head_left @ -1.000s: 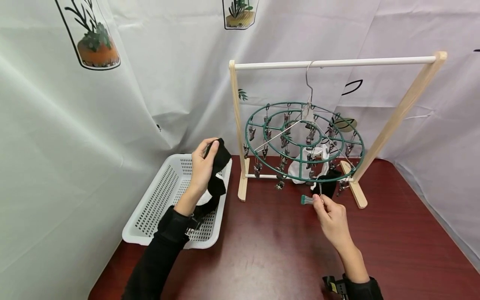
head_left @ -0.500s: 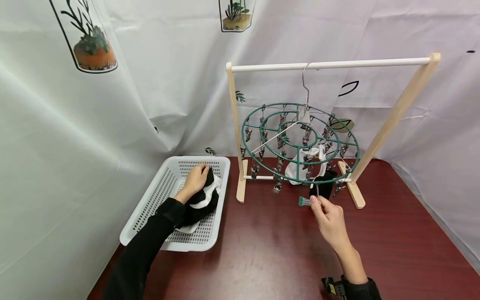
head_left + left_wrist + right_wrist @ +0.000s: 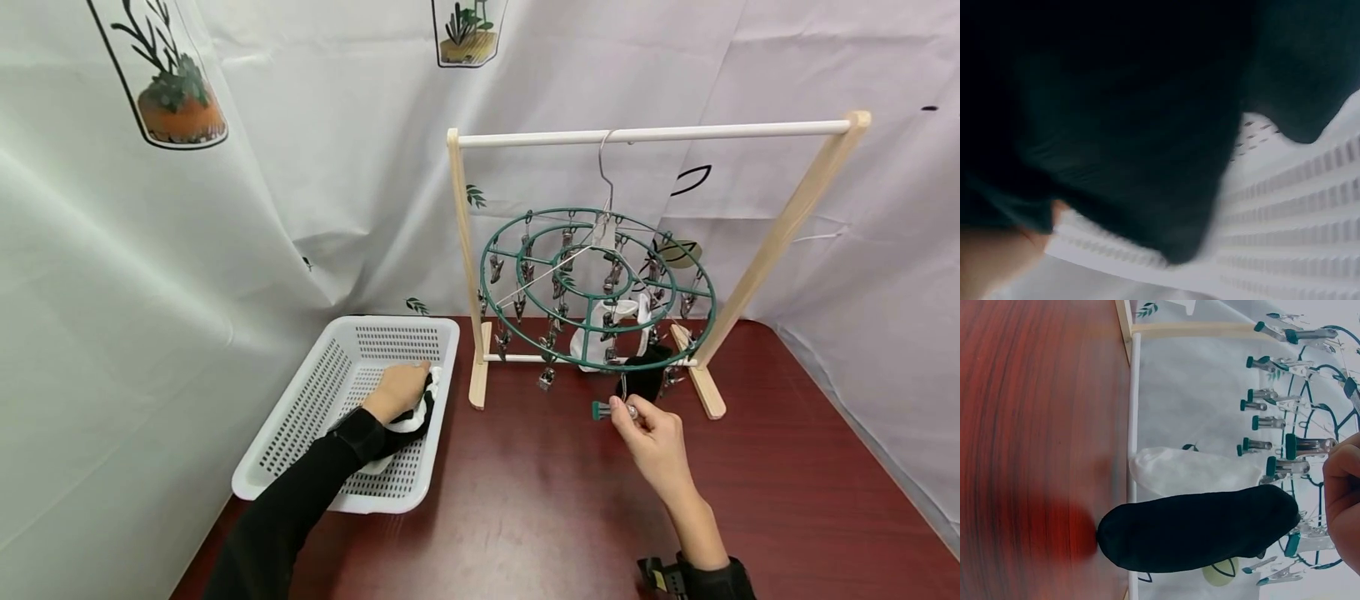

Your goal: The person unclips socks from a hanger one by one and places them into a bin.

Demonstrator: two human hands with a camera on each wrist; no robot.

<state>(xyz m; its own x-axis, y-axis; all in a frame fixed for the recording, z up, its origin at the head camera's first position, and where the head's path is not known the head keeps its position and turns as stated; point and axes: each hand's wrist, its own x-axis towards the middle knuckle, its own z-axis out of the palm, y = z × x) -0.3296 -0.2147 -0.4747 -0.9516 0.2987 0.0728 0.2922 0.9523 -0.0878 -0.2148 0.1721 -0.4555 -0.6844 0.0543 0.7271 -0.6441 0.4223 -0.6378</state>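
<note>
In the head view my left hand (image 3: 401,390) is down inside the white basket (image 3: 251,483), its fingers curled into black and white cloth. A black sock (image 3: 1129,144) fills much of the blurred left wrist view; my fingertips are hidden behind it. My right hand (image 3: 656,442) pinches a metal clip (image 3: 1310,447) with green tips, hanging at the near edge of the green round drying hanger (image 3: 589,321). Nothing is in that clip's tips. Close beside it hangs another black sock (image 3: 1197,530), with a white sock (image 3: 1191,470) behind it.
The hanger hooks over the white bar (image 3: 675,133) of a wooden-legged stand (image 3: 802,208) on the dark red table (image 3: 540,500). Several other clips (image 3: 1266,422) dangle from its rings. A pale printed curtain (image 3: 337,167) rises behind.
My left hand has lowered from above the basket's right side, where it held up a black sock, down into the basket. My right hand stays on the clip, nearly still.
</note>
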